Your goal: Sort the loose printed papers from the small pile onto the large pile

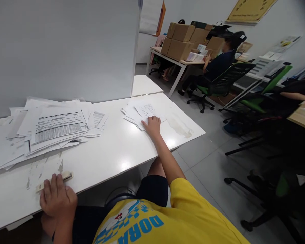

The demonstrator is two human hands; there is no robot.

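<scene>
My left hand (58, 198) lies over a beige stapler (67, 176) near the front edge of the white table (112, 149), its fingers wrapped across the stapler's body. Farther off to the right, my right hand (152, 126) rests on a small loose stack of printed papers (145, 110). Its thumb is spread from the bent fingers, and the fingertips touch the top of the stack. A large untidy pile of printed sheets (59, 127) lies at the left, beyond the stapler.
A grey partition (63, 51) rises behind the table. Smudges mark the tabletop. Across the aisle a seated person (220, 62) works at a desk beside stacked cardboard boxes (180, 49). Office chairs (228, 79) stand to the right, where another person's forearm (296, 96) shows.
</scene>
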